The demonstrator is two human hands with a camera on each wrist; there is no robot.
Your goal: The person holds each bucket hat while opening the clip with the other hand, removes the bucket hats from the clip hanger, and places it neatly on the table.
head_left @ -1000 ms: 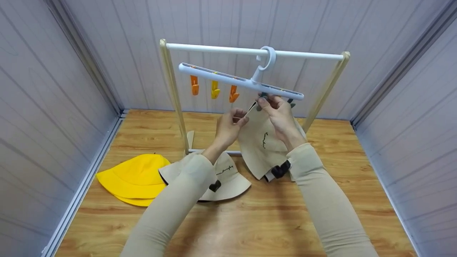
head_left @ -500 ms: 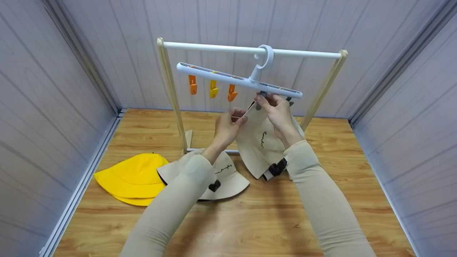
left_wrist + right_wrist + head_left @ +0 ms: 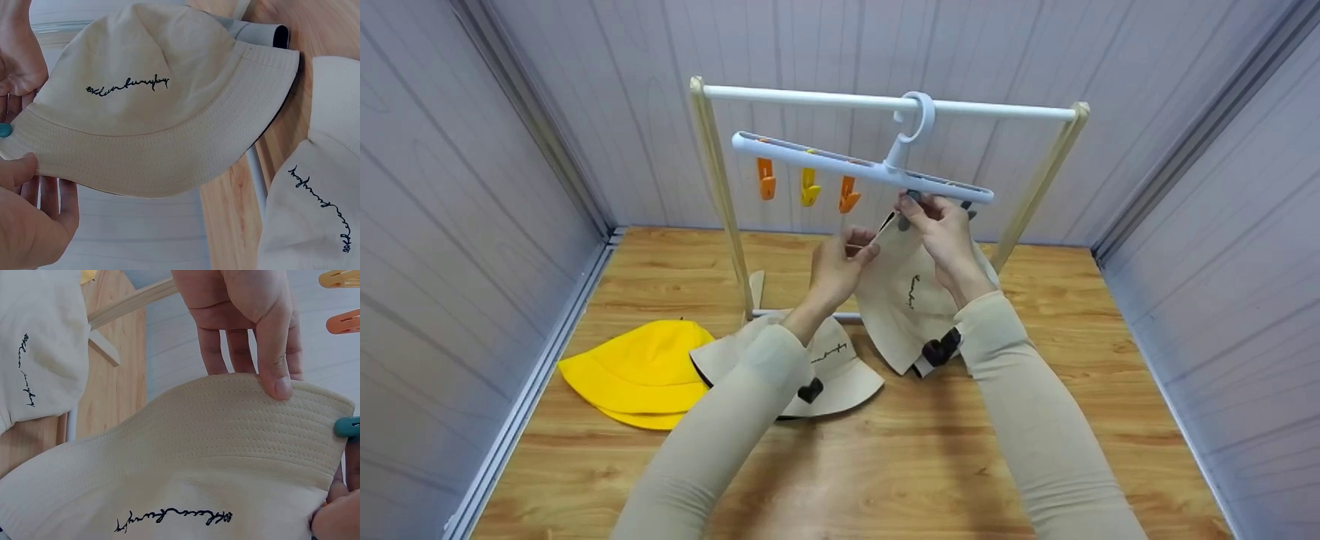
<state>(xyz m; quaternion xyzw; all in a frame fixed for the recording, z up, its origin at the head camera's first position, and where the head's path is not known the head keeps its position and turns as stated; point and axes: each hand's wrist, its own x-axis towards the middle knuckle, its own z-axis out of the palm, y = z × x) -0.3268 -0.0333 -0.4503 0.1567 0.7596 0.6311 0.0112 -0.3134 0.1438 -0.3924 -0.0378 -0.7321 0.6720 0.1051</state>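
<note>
A beige bucket hat (image 3: 889, 300) with dark script hangs sideways under the right part of the white hanger (image 3: 825, 161). My left hand (image 3: 836, 268) pinches its brim edge between thumb and fingers. Higher up, my right hand (image 3: 949, 234) pinches a teal clothespin (image 3: 347, 427) at the corner of the brim, close under the hanger bar. Another dark clip (image 3: 967, 207) shows just right of that hand, by the hat's far side. The left wrist view shows the hat's crown (image 3: 135, 73) and outspread brim, with both hands at its left end.
Orange (image 3: 766, 180) and yellow (image 3: 809, 189) clothespins dangle from the hanger's left half. The hanger hooks over the white rail (image 3: 810, 98) of a wooden-legged rack. On the wood-look floor lie a yellow bucket hat (image 3: 637, 367) and a second beige one (image 3: 840, 382), partly behind my left sleeve.
</note>
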